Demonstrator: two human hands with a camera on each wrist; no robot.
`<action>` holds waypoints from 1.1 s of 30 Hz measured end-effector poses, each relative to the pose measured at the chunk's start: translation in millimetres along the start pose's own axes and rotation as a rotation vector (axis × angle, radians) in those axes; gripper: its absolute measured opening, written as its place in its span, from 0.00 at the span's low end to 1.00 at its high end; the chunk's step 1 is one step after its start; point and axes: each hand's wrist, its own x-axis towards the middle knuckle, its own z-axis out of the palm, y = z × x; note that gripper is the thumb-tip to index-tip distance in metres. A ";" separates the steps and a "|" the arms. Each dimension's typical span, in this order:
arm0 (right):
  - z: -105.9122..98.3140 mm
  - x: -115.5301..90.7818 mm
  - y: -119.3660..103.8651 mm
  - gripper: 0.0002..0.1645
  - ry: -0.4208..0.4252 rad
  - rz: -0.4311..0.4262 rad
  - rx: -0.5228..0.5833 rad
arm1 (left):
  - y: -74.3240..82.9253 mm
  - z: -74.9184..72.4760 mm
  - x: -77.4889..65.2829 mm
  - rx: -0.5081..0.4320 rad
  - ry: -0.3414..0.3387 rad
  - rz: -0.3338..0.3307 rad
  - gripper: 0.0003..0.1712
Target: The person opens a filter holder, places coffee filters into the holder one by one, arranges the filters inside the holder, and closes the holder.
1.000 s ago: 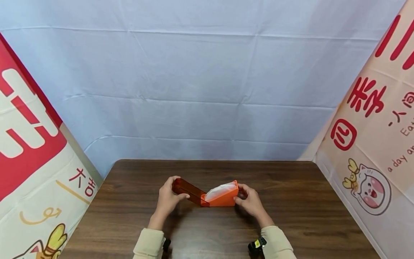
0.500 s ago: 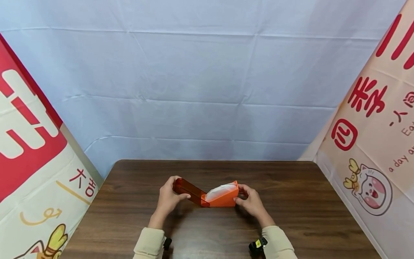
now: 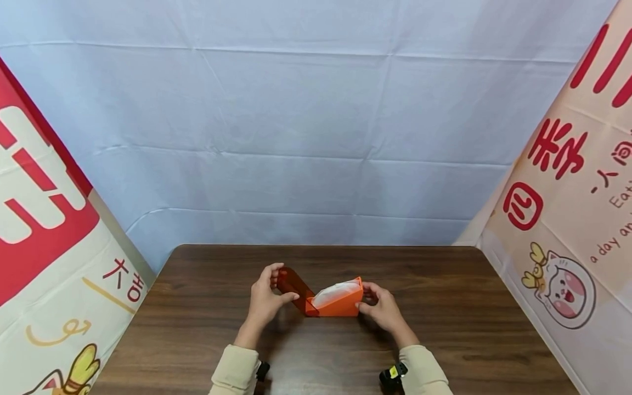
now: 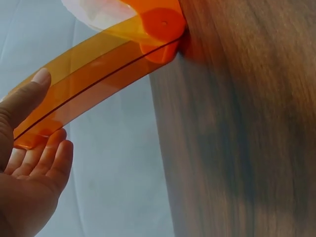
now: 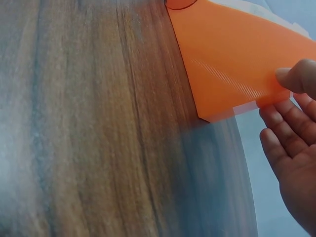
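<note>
An orange plastic box (image 3: 340,307) with a hinged, see-through orange lid (image 3: 294,286) stands on the table. White thin-looking contents (image 3: 334,294) bulge above its slanted rim; what they are is unclear. The lid is swung up to the left, tilted away from the box. My left hand (image 3: 264,300) holds the lid's free end, thumb on the near side and fingers round the end, as the left wrist view also shows. With thumb and fingers, my right hand (image 3: 385,310) grips the tall right end of the box.
The dark wood table (image 3: 459,307) extends around the box, its far edge meeting a pale blue cloth backdrop (image 3: 306,137). Printed cloth panels hang on the left (image 3: 49,219) and right (image 3: 553,230).
My left hand has moved slightly right and up, tilting the lid more steeply toward the box. The right hand and the box have stayed nearly still.
</note>
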 end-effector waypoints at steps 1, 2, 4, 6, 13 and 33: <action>0.7 0.7 4.7 0.23 0.001 0.007 0.000 | -0.6 0.8 0.1 -0.011 0.000 -0.004 0.41; 0.9 1.2 6.8 0.23 -0.003 0.009 -0.002 | -1.4 1.5 0.0 -0.022 -0.003 -0.008 0.40; 0.6 1.3 9.5 0.24 -0.009 0.008 0.001 | -2.3 2.8 -0.2 -0.039 -0.015 -0.011 0.38; 0.0 1.3 10.3 0.24 -0.009 0.014 0.000 | -2.7 3.8 -0.1 -0.049 -0.034 -0.005 0.36; 0.3 0.4 8.1 0.24 -0.015 0.026 0.002 | -0.7 10.1 -0.8 -0.088 -0.120 0.021 0.35; -0.6 -3.5 8.9 0.23 -0.022 -0.011 -0.024 | 3.7 43.1 -0.1 -0.166 -0.252 0.085 0.35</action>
